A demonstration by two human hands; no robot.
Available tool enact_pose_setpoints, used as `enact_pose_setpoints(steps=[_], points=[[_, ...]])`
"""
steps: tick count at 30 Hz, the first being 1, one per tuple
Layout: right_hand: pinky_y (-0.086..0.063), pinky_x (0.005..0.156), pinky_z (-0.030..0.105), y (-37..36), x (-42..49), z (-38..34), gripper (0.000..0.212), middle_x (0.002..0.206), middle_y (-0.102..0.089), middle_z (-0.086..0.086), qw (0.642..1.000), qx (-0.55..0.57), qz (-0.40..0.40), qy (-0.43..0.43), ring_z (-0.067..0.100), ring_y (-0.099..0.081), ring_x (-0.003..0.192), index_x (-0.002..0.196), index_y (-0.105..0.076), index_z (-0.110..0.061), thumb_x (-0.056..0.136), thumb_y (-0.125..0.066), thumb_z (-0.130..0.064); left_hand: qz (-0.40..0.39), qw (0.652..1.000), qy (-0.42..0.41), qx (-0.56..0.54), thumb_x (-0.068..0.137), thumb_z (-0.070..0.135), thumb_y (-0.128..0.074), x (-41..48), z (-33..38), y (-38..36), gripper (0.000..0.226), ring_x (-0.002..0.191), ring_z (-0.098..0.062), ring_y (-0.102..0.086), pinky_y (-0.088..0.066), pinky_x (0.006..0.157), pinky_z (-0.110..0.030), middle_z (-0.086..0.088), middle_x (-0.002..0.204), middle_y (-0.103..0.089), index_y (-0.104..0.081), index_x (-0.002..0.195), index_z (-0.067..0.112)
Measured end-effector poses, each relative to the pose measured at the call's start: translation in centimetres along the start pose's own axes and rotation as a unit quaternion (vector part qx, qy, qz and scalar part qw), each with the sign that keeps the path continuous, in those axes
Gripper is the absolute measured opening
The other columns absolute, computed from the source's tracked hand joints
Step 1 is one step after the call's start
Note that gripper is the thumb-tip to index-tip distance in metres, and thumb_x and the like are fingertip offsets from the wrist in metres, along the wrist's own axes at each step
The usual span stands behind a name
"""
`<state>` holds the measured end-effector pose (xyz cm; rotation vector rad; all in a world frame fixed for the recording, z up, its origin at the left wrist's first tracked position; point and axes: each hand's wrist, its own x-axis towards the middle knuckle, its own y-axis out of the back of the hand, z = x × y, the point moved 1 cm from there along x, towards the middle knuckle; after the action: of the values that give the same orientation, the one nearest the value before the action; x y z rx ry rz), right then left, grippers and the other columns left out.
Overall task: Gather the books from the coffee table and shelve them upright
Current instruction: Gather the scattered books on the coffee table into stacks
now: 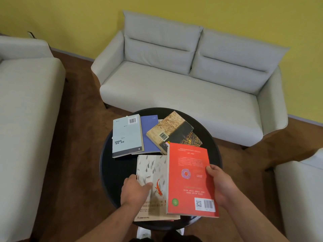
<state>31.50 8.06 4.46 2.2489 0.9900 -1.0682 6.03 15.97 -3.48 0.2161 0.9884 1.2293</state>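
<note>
Several books lie on a round black coffee table (111, 172). My right hand (220, 184) grips the right edge of a red book (188, 179), back cover up, which overlaps a white book with a red fish (153, 173). My left hand (134, 191) grips that white book at its left edge, thumb on the cover. Farther back lie a pale blue book (126, 137), a purple-blue book (149, 137) partly under it, and a brown and black patterned book (172, 130) over another patterned one (192, 139).
A light grey two-seat sofa (183, 88) stands beyond the table against a yellow wall. Another grey sofa (26, 119) is on the left and a white seat (300, 189) on the right. Brown wood floor surrounds the table. No shelf is in view.
</note>
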Motion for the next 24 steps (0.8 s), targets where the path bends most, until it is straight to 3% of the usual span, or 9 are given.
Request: enact_pose_setpoints(steps=[4, 10, 12, 15, 19, 21, 24], points=[[-0.060, 0.083, 0.054, -2.2, 1.0, 2.5, 0.022, 0.103, -0.076, 0.018, 0.999, -0.029, -0.018, -0.015, 0.038, -0.076, 0.090, 0.117, -0.060, -0.013, 0.106, -0.050, -0.029, 0.003, 0.999, -0.046, 0.012, 0.085, 0.043, -0.074, -0.3, -0.2, 0.5, 0.035, 0.084, -0.012, -0.058, -0.050, 0.064, -0.030, 0.002, 0.101, -0.050, -0.055, 0.103, 0.019], [-0.059, 0.083, 0.050, -3.7, 1.4, 4.1, 0.021, 0.108, -0.073, 0.015, 0.998, -0.060, -0.016, -0.029, 0.036, -0.073, 0.095, 0.116, -0.058, -0.016, 0.107, -0.047, -0.031, -0.005, 0.978, -0.161, 0.132, 0.102, 0.041, -0.044, -1.4, -1.5, 0.4, 0.036, 0.100, -0.008, -0.049, -0.051, 0.082, -0.022, 0.007, 0.109, -0.042, -0.050, 0.132, 0.022], [-0.060, 0.083, 0.051, -4.0, 1.4, 4.3, 0.018, 0.109, -0.073, 0.013, 0.997, -0.069, -0.025, -0.031, 0.035, -0.074, 0.095, 0.116, -0.056, -0.017, 0.106, -0.050, -0.031, -0.018, 0.973, -0.178, 0.143, 0.104, 0.040, -0.040, -1.6, -1.4, 0.3, 0.040, 0.107, -0.007, -0.045, -0.051, 0.092, -0.023, 0.007, 0.118, -0.042, -0.046, 0.139, 0.022], [-0.059, 0.070, 0.045, -4.1, 1.7, 4.6, 0.021, 0.109, -0.072, 0.013, 0.995, -0.094, -0.034, -0.016, 0.033, -0.074, 0.092, 0.120, -0.053, -0.014, 0.102, -0.059, -0.022, -0.040, 0.963, -0.198, 0.179, 0.105, 0.041, -0.038, -1.4, -1.3, 0.4, 0.053, 0.119, -0.008, -0.039, -0.046, 0.102, -0.022, 0.004, 0.136, -0.038, -0.032, 0.153, 0.022], [-0.059, 0.068, 0.043, -4.5, 2.1, 4.7, 0.020, 0.106, -0.074, 0.015, 0.994, -0.100, -0.046, -0.008, 0.033, -0.075, 0.090, 0.119, -0.056, -0.011, 0.100, -0.061, -0.014, -0.065, 0.969, -0.187, 0.146, 0.104, 0.039, -0.045, -1.0, -1.3, 0.7, 0.054, 0.117, -0.008, -0.040, -0.048, 0.101, -0.023, 0.006, 0.129, -0.037, -0.033, 0.154, 0.023], [-0.060, 0.069, 0.044, -4.9, 2.3, 4.7, 0.017, 0.104, -0.076, 0.015, 0.993, -0.103, -0.058, -0.006, 0.034, -0.076, 0.089, 0.117, -0.060, -0.009, 0.100, -0.060, -0.011, -0.077, 0.981, -0.158, 0.082, 0.103, 0.031, -0.049, -0.8, -1.3, 0.6, 0.049, 0.112, -0.009, -0.049, -0.054, 0.092, -0.023, 0.008, 0.123, -0.035, -0.038, 0.150, 0.023], [-0.061, 0.070, 0.045, -6.0, 2.6, 4.7, 0.015, 0.100, -0.078, 0.017, 0.994, -0.090, -0.066, -0.010, 0.035, -0.077, 0.086, 0.114, -0.065, -0.006, 0.100, -0.059, -0.007, -0.058, 0.987, -0.141, 0.046, 0.103, 0.020, -0.048, -0.5, -1.5, 0.6, 0.031, 0.097, -0.009, -0.059, -0.058, 0.084, -0.028, 0.003, 0.114, -0.046, -0.053, 0.133, 0.021]])
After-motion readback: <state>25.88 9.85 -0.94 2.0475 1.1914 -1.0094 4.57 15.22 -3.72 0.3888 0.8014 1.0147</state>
